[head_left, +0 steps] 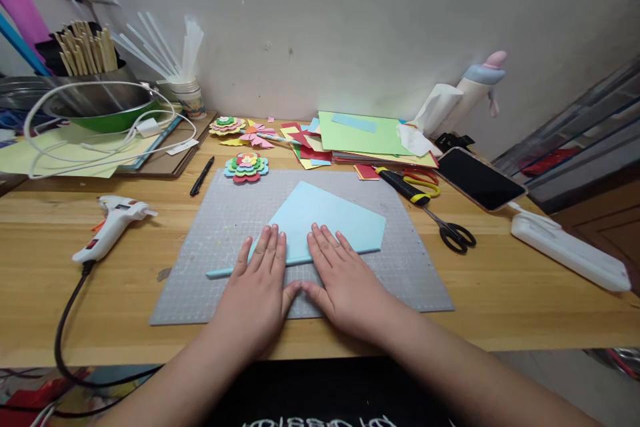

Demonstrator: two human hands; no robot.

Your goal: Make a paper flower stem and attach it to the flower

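Left hand point(257, 287): flat on the light-blue paper point(333, 213); uneven pressure from me could skew its rolled edge point(300, 260).
Paper: on the grey cutting mat point(200, 247), under both hands.
Right hand point(347, 280): flat, pinching nothing; lifting might let the roll loosen.
Bench point(500, 287): wooden; glue gun point(116, 221) left, phone point(479, 179) right.
Room: grey wall point(350, 27) behind.

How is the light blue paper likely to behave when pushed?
The light blue paper probably flexes easily, being a thin sheet. Its rolled near edge, tube-like, seems stiffer and may roll under the left hand and right hand.
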